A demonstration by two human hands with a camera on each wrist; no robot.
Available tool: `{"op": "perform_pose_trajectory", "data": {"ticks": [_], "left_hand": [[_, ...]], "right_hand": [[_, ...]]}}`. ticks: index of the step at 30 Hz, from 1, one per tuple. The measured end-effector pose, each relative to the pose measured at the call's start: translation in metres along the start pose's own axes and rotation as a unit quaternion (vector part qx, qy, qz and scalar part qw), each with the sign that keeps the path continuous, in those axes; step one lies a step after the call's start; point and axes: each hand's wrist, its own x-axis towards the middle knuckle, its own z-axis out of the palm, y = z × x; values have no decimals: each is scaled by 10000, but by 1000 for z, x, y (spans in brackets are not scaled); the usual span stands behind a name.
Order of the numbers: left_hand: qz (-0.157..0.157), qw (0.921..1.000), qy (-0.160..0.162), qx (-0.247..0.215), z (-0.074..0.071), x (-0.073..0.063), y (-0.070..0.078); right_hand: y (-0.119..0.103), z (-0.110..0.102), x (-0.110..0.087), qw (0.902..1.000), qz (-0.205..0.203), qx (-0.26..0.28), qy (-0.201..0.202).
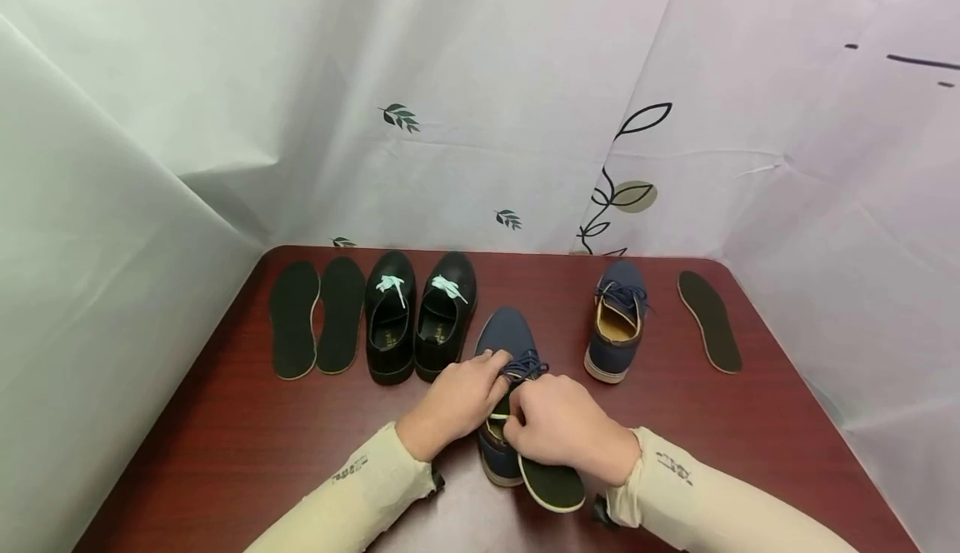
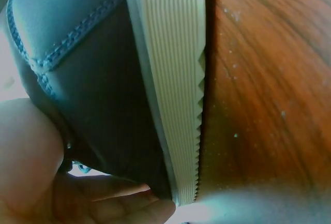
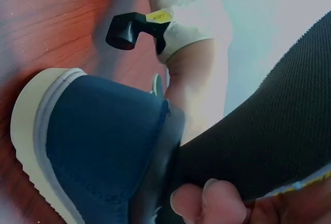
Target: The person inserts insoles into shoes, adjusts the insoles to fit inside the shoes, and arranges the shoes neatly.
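Observation:
In the head view a navy lace-up shoe stands at the table's middle, toe away from me. My left hand grips its left side near the laces; the left wrist view shows fingers curled at the upper above the ribbed pale sole. My right hand pinches a dark insole with a pale edge. One end of the insole enters the shoe's opening; the other sticks out past the heel. Up close, fingertips hold the insole beside the blue heel.
Two black shoes with pale laces stand left of centre. Left of them lie two dark insoles. The other navy shoe stands at the right, with a single insole beyond it. White curtains surround the reddish-brown table.

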Motion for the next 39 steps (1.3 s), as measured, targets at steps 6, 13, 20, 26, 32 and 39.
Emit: {"op": "perform_pose_trajectory", "data": {"ticks": [6,13,20,26,32,39], "left_hand": [[-61,9999,-43,-73,0,1,0],[-115,9999,-124,-37,2,3,0],[-107,9998,24,144,1,2,0],[-112,9999,13,64,1,1,-1],[-94,9998,111,99,3,1,-1],[-87,9999,117,51,3,1,0]], "right_hand": [[2,9,6,9982,230,-465,296],[-3,11,-2,9880,341,-1451,404],[-15,-3,-17,9866,392,-1559,-281],[-18,-4,-18,9895,239,-1386,-341],[-12,0,-16,9945,-133,-1028,133],[-5,6,-6,9964,-336,-715,291]]}}
